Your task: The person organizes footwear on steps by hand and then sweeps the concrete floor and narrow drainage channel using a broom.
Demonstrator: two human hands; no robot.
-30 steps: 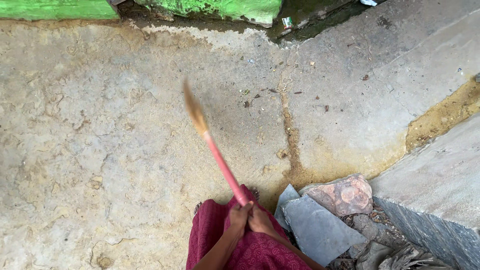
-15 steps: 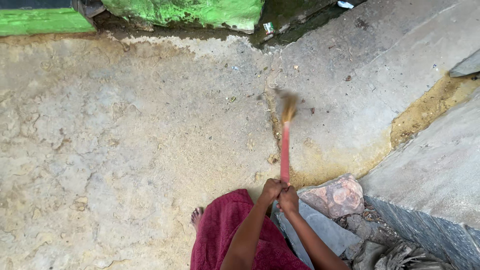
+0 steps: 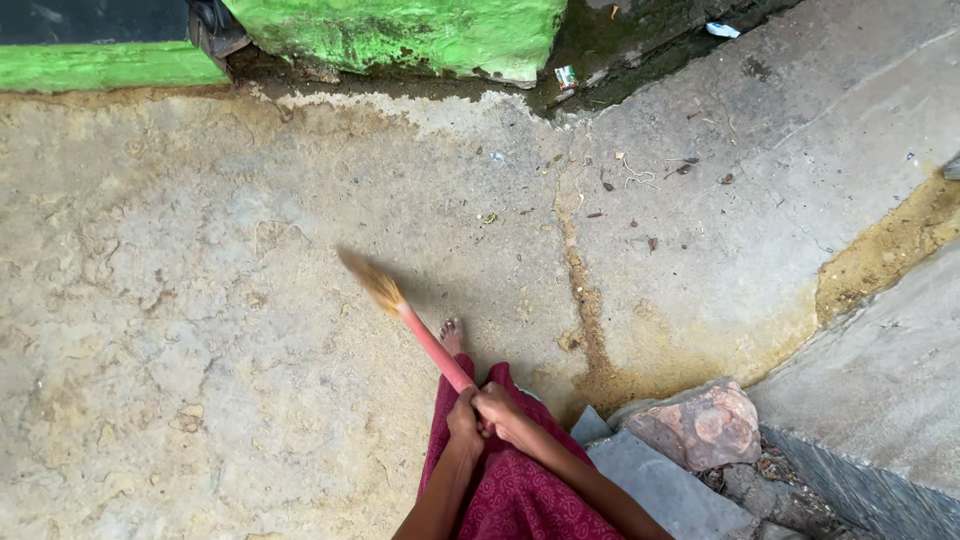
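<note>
We stood in an outdoor yard beside a house. Underfoot ran a rough, cracked concrete floor [image 3: 200,330], stained with mud along its seams. A green-painted wall base [image 3: 400,35] edged the top, litter and twigs lay scattered near it, and a reddish rock [image 3: 700,425] sat among grey stone slabs [image 3: 660,490].

Both hands — left [image 3: 463,417], right [image 3: 497,405] — around a pink-handled broom [image 3: 412,322] above concrete floor [image 3: 200,300].
</note>
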